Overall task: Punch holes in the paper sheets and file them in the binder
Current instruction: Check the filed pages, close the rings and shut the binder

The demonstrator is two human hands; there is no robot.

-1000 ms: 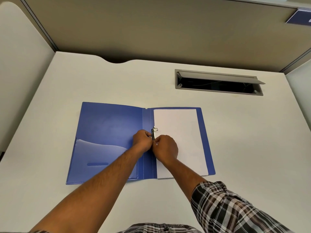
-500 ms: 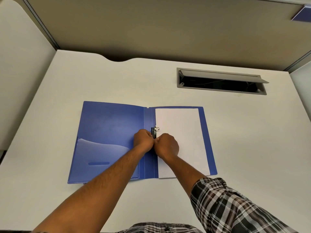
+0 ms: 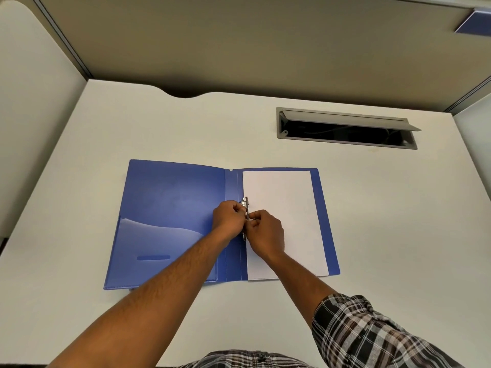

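Note:
A blue binder [image 3: 172, 197] lies open flat on the white desk. White paper sheets [image 3: 284, 203] rest on its right half, their left edge at the metal ring clip [image 3: 245, 202] by the spine. My left hand [image 3: 228, 219] and my right hand [image 3: 267, 231] meet over that clip, fingers curled and pinching it from either side. Most of the clip is hidden under the fingers; only its top end and a bit of its lower end show.
A clear pocket [image 3: 156, 245] covers the lower part of the binder's left cover. A grey cable hatch [image 3: 345, 128] stands open in the desk at the back right. Partition walls [image 3: 239, 41] close off the desk at the back and on both sides.
Both hands stay pinched on the ring clip, with only slight finger shifts. The binder and paper lie where they were.

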